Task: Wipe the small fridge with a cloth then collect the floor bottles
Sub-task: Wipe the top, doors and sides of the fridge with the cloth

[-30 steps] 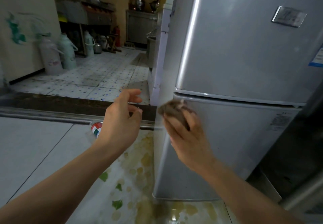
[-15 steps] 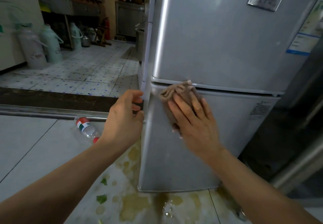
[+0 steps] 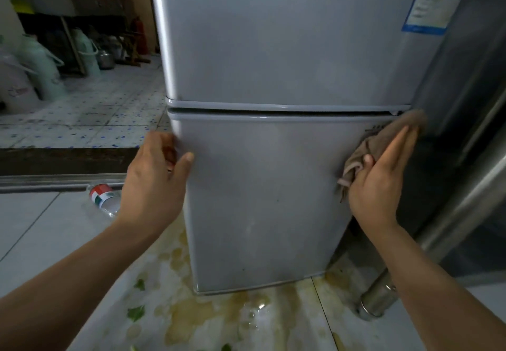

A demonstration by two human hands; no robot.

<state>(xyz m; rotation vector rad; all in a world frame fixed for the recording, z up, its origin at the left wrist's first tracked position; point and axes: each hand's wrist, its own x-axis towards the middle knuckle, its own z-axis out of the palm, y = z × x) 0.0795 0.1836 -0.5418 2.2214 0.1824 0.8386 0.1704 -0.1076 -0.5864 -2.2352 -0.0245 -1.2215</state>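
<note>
- Head view: one soft, limp cloth (image 3: 383,142) is pressed flat against the small fridge (image 3: 262,186) lower door's right edge by the straight-fingered right hand (image 3: 380,180), thumb tucked into a fold.
- The door's left edge is gripped by the left hand (image 3: 156,183).
- One light, likely slippery bottle (image 3: 105,200) is seen lying on the floor (image 3: 41,227); its middle is judged best to grasp.

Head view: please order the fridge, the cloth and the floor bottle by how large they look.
1. fridge, by far the largest.
2. cloth.
3. bottle, partly hidden by the left hand, so this is unsure.
</note>
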